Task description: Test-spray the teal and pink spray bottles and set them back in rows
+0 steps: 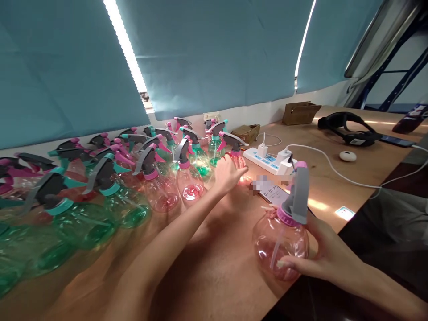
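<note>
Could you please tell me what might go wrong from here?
The pink spray bottle in your right hand is close to the table edge, so it might fall if your grip slips. The second pink bottle, at your left hand, has a green bottle close by that could be knocked. Either pink bottle might bump the phone lying between them.

Gap between left forearm [179, 238] and right-hand bottle [270, 240]
</note>
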Demonstrator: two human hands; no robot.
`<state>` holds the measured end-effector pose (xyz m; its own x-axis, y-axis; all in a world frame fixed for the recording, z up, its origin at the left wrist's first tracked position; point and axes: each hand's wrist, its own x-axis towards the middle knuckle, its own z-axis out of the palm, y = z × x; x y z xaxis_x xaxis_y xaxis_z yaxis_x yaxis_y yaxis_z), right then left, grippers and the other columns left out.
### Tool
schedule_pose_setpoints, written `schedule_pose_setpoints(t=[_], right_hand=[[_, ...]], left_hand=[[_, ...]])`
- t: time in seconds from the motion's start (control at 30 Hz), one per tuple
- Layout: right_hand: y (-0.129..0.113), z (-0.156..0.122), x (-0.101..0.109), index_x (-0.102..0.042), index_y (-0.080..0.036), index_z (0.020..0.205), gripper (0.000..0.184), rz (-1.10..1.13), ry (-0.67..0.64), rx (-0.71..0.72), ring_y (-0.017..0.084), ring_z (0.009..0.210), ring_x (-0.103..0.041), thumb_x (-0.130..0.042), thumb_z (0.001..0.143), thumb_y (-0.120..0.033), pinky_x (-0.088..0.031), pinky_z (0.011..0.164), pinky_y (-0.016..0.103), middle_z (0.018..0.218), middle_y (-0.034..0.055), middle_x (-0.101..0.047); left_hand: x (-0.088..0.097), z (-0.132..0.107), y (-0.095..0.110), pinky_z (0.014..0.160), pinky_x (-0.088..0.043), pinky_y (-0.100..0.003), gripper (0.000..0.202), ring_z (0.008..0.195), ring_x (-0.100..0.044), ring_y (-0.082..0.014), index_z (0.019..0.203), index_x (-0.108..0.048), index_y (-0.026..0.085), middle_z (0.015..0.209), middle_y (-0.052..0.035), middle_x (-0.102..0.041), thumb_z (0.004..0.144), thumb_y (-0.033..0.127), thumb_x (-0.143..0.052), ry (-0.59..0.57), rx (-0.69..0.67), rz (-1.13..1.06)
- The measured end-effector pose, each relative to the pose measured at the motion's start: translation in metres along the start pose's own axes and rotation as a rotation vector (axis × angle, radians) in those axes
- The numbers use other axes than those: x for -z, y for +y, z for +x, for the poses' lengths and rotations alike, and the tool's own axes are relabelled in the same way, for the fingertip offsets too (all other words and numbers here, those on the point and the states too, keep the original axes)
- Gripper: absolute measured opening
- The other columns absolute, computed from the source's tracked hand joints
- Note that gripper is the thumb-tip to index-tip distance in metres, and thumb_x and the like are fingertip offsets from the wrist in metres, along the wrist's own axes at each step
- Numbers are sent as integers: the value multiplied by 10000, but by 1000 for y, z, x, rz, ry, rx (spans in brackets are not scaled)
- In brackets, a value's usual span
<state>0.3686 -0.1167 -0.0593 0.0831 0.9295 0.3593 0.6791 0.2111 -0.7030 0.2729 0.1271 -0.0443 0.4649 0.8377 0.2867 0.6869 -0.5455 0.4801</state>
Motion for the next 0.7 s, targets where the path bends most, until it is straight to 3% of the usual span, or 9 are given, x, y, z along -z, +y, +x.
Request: schedule_pose_setpoints(t=[0.13,0.2,0.33,0.53,0.63,0.7], right_hand=[[13,3,12,-519,-306,1250,523,-26,108,15,369,1087,-648,-724,795,-461,-564,861,513,1136,80,-680],[18,15,20,-524,-299,1221,500,-70,153,2,377,1068,-651,-713,801,-496,-559,838,523,1093,86,-686],[21,63,18,-532,-271,1141,558,-149,198,65,390,1027,-649,-719,743,-613,-532,834,545,1106,115,-675],[13,146,-32,-517,-226,1133,580,-111,95,114,363,1051,-634,-719,743,-606,-517,878,513,1169,137,-652],[14,170,-59,-501,-246,1209,592,-98,51,161,370,1137,-597,-711,761,-571,-483,940,543,1261,132,-619],[17,180,-72,-491,-250,1235,602,-85,16,173,362,1165,-585,-713,767,-556,-474,962,536,1277,132,-612]], left_hand=[[28,-48,-12,851,-556,-456,350,1003,-647,-250,1182,-590,150,1170,-99,-636,922,380,-637,-78,-45,-58],[44,-78,-20,814,-553,-475,540,947,-646,-304,1105,-566,97,1047,-138,-661,785,492,-746,-106,-82,-121],[78,-132,-35,817,-555,-420,369,931,-673,-274,1044,-553,187,1034,-75,-691,778,360,-742,-183,-135,-249],[115,-177,-54,878,-554,-431,380,1035,-668,-292,1069,-535,223,1117,-61,-685,753,262,-743,-287,-76,-431],[120,-187,-65,931,-541,-466,435,1150,-626,-327,1120,-517,239,1214,-73,-656,745,252,-735,-309,-69,-490],[118,-191,-71,923,-548,-476,550,1118,-646,-316,1202,-448,253,1206,-73,-659,734,236,-735,-317,-87,-544]])
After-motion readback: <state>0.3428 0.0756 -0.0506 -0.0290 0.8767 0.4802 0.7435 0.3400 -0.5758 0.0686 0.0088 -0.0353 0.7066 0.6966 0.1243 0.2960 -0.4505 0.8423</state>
